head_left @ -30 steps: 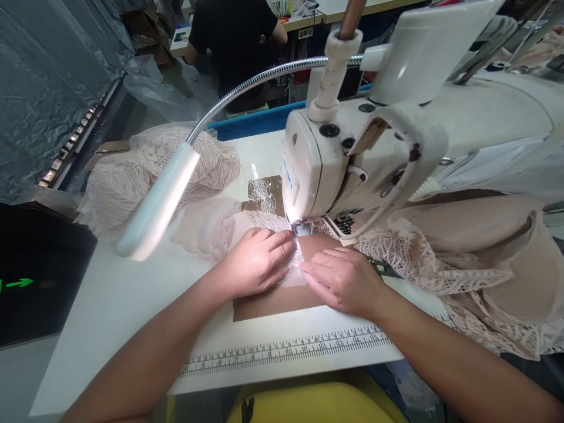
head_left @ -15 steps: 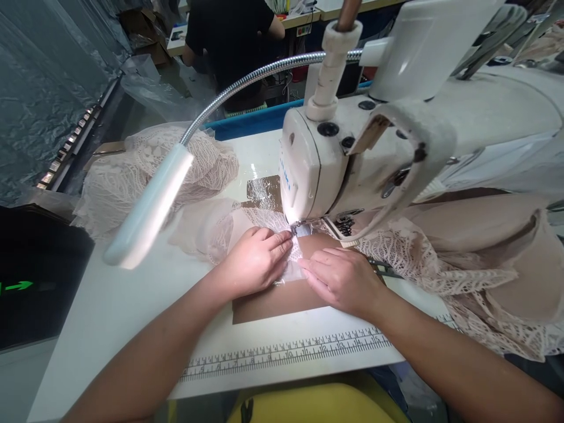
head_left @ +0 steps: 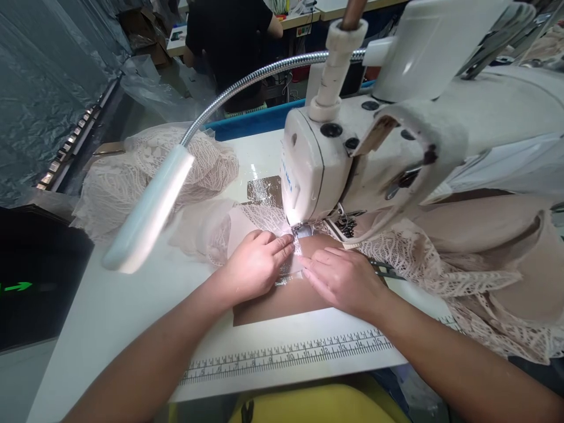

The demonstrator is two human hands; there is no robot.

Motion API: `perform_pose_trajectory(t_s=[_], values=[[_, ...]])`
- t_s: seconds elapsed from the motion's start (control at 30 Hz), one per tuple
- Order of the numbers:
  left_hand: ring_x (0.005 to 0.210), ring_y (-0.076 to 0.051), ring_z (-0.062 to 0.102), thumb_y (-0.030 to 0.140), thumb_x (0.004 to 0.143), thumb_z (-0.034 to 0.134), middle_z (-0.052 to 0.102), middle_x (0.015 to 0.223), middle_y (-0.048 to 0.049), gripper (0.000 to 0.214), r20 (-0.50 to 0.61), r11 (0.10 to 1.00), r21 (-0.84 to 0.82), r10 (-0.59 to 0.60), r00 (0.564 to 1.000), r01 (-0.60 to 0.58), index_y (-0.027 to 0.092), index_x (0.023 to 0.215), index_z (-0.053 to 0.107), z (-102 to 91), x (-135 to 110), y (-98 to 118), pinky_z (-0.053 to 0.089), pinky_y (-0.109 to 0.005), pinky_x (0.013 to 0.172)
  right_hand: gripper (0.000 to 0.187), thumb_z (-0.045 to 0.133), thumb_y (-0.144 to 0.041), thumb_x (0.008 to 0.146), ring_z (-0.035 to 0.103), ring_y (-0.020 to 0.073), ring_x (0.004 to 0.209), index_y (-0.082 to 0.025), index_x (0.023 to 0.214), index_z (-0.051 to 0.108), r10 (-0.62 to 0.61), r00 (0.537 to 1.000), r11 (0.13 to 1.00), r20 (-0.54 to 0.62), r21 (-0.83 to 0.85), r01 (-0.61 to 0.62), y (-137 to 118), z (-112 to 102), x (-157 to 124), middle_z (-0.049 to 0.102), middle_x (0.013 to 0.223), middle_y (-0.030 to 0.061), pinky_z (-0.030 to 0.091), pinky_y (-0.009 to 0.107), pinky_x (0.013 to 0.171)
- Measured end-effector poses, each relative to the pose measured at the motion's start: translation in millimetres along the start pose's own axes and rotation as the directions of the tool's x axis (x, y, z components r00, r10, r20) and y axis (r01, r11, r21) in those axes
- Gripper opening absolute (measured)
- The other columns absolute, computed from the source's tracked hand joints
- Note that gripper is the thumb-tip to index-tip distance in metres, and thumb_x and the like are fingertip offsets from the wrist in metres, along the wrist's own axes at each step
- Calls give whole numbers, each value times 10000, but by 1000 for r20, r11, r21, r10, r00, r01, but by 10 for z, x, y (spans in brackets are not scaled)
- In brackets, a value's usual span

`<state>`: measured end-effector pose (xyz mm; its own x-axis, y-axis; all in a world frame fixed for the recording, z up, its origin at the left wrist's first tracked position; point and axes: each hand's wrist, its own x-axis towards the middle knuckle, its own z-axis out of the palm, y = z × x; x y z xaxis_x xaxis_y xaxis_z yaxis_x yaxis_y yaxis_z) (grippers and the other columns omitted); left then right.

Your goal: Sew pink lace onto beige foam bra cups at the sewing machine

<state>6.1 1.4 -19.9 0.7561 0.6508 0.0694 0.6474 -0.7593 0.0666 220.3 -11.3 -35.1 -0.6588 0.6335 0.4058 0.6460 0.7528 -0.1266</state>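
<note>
While the left hand (head_left: 262, 261) lies on the lace (head_left: 262, 216) with fingertips right at the presser foot (head_left: 295, 229), the right hand (head_left: 341, 273) sits farther back, fingertips at the lace's near right edge. Left is nearer the foot. Exposed strip between hands runs from foot toward the wearer; from the right grip, lace lies ahead and left. Left grip: fingers together, pressed down; can't tell if pinching. Right grip: thumb and finger close, can't confirm clamped. Under it: brown patch (head_left: 273, 308) on white counter (head_left: 136, 305), ruler (head_left: 299, 351) along near edge. Sewing machine (head_left: 308, 158) overhead, lamp (head_left: 150, 211) left, lace heap (head_left: 194, 158) behind it, cloth pile (head_left: 476, 247) right. Person in black (head_left: 224, 44) beyond.
</note>
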Motion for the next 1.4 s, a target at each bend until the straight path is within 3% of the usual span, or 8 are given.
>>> perform_pose_trajectory(t_s=[0.43, 0.77, 0.93, 1.07, 1.13, 1.23, 1.3, 1.4], values=[[918, -252, 504, 130, 849, 454, 564, 1315, -112, 444, -80, 996, 42, -76, 994, 80, 95, 1283, 538, 71, 45, -154, 414, -399, 821, 275, 477, -216, 901, 600, 159, 722, -161, 1061, 695, 104, 994, 994, 42, -38, -103, 16, 62, 86, 673, 759, 35, 407, 260, 586], [1043, -287, 523, 310, 913, 434, 597, 1221, -164, 423, -187, 982, -108, -175, 967, 157, 96, 1259, 549, 127, -1, -229, 417, -449, 922, 322, 464, -235, 899, 646, 210, 844, -183, 1169, 633, 195, 963, 980, 187, -4, -197, -12, 46, 121, 705, 968, 57, 475, 319, 690], [1077, -295, 530, 293, 878, 493, 586, 1260, -150, 403, -249, 955, -204, -263, 932, 215, 112, 1230, 572, 138, -19, -253, 423, -460, 945, 312, 420, -233, 925, 640, 196, 913, -181, 1153, 626, 205, 939, 970, 277, 68, -232, -13, -186, 115, 687, 1044, 66, 476, 314, 787], [1031, -258, 575, 137, 839, 471, 662, 1135, -124, 261, -241, 891, -362, -372, 896, 273, 132, 1002, 674, 46, -94, -285, 458, -431, 924, 284, 393, -203, 917, 637, 173, 710, -190, 956, 675, 289, 852, 957, 437, -119, -263, -3, -506, -73, 674, 869, 63, 448, 276, 591], [987, -222, 603, 100, 814, 481, 694, 1058, -83, 226, -181, 881, -414, -325, 928, 228, 162, 884, 687, -70, -179, -214, 492, -374, 887, 272, 413, -140, 880, 630, 186, 699, -178, 954, 673, 328, 827, 940, 457, -242, -239, 41, -582, -233, 666, 865, 77, 439, 287, 582], [1042, -190, 596, 96, 811, 511, 685, 1100, -54, 222, -2, 830, -555, -66, 998, 54, 191, 902, 690, -270, -331, 50, 485, -328, 925, 398, 426, -5, 782, 626, 238, 841, -141, 1083, 649, 291, 873, 925, 391, -347, -152, 150, -553, -466, 662, 979, 118, 466, 333, 690], [1122, -194, 562, 100, 813, 531, 657, 1168, -64, 269, 82, 768, -641, 76, 994, -6, 200, 1012, 682, -378, -416, 257, 451, -343, 991, 470, 408, 33, 752, 615, 246, 856, -126, 1134, 631, 230, 913, 928, 338, -359, -101, 228, -491, -563, 653, 1024, 132, 469, 352, 716], [1180, -215, 531, 169, 818, 591, 613, 1241, -89, 326, 95, 709, -705, 91, 991, 2, 205, 1138, 642, -465, -492, 440, 436, -375, 1024, 489, 387, 28, 756, 606, 239, 786, -131, 1151, 627, 165, 936, 942, 310, -329, -57, 333, -411, -607, 657, 947, 119, 462, 352, 667]])
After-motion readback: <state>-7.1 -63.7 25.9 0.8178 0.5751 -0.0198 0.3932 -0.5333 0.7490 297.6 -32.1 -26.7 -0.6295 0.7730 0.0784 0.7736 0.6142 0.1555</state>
